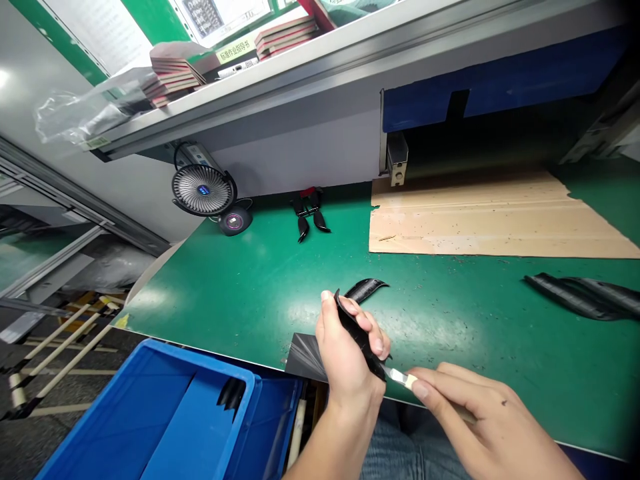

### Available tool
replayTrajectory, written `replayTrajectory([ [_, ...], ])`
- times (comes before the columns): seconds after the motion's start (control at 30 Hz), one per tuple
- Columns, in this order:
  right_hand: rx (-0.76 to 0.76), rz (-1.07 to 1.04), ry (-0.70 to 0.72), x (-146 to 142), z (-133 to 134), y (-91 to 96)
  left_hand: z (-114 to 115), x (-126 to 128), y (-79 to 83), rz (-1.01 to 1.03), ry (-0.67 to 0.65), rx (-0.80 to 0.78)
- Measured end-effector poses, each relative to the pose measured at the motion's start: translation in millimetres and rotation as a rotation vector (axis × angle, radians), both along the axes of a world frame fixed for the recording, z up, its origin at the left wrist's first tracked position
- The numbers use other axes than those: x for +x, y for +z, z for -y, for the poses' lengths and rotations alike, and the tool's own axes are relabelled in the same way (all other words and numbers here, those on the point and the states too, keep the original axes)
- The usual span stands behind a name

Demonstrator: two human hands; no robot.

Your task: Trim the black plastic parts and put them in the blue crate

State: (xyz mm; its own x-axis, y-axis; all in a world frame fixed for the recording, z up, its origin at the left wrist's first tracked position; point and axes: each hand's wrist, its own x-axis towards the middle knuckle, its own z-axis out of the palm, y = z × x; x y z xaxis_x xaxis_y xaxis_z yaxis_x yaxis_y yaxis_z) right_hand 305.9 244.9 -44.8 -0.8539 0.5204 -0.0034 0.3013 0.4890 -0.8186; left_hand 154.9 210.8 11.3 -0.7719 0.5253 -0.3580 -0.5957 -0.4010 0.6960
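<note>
My left hand (345,353) is closed around a curved black plastic part (361,339), held tilted above the front edge of the green table. In my right hand (480,413) is a small knife (399,377) with a short metal blade and a pale handle. The blade tip is at the lower end of the black part; whether it touches cannot be made out. Just beyond my left hand, another curved black part (367,289) lies on the table. Further right lie long curved black pieces (585,297).
A small round fan (204,190) stands at the back left, near black clamp-like objects (310,213). A cardboard sheet (480,220) lies at the back right. A blue bin (150,407) sits at lower left. A shelf (280,83) overhangs the green table (240,287); dark shavings are scattered about.
</note>
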Motion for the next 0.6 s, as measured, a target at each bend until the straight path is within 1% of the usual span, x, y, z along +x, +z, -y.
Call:
replayTrajectory([
  [0.23,0.265,-0.001,-0.080,-6.9,1.8,-1.9,-1.4,-2.1,-7.9,-0.016,0.032,-0.028],
  [0.33,0.351,-0.021,-0.114,-7.7,2.3,-1.4,-1.8,-2.5,-7.7,-0.017,0.045,-0.029],
  [0.43,0.432,-0.026,-0.117,-5.9,1.4,-1.7,-2.3,-1.0,-6.5,-0.017,0.054,-0.030],
  [0.53,0.573,-0.034,-0.130,-4.3,0.8,-3.3,-3.2,1.0,-6.6,-0.012,0.051,-0.045],
  [0.6,0.690,-0.052,-0.169,-4.8,2.5,-4.4,-4.0,0.1,-7.6,0.005,0.061,-0.051],
])
